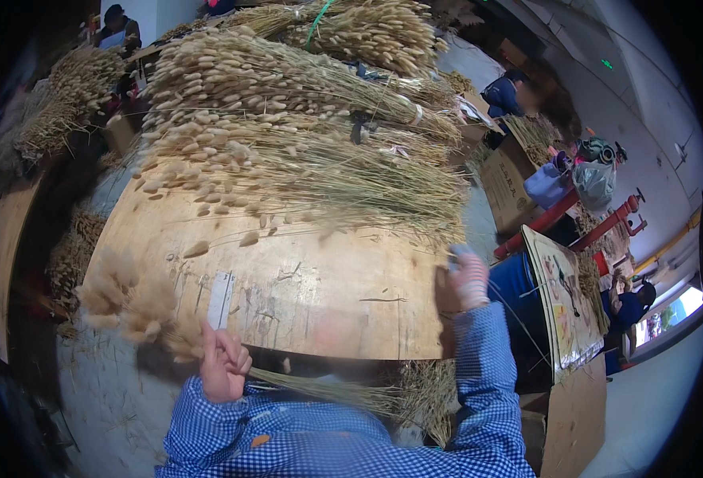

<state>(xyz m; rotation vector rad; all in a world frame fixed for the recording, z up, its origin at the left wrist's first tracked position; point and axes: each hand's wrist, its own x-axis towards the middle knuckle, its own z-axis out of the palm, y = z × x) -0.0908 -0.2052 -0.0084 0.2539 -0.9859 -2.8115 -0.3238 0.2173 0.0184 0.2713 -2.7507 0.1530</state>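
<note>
My left hand [224, 364] is at the table's near edge, closed round a small bunch of dried bunny tail grass. The bunch's fluffy heads [148, 307] point left, and its stems [328, 389] run right across my front. My index finger lies by the lower end of a white ruler-like strip [221, 299] on the table. My right hand [469, 276], with a pale wrap round part of it, is at the table's right edge near the stem ends of the grass pile; motion blurs its fingers. Several loose heads [197, 249] lie on the wood.
Large heaps of bunny tail grass [288, 103] cover the far part of the wooden table [343, 279]. To the right stand a blue barrel [519, 319], a cardboard box [504, 185] and red pipes [606, 227]. Other people [504, 94] are farther off.
</note>
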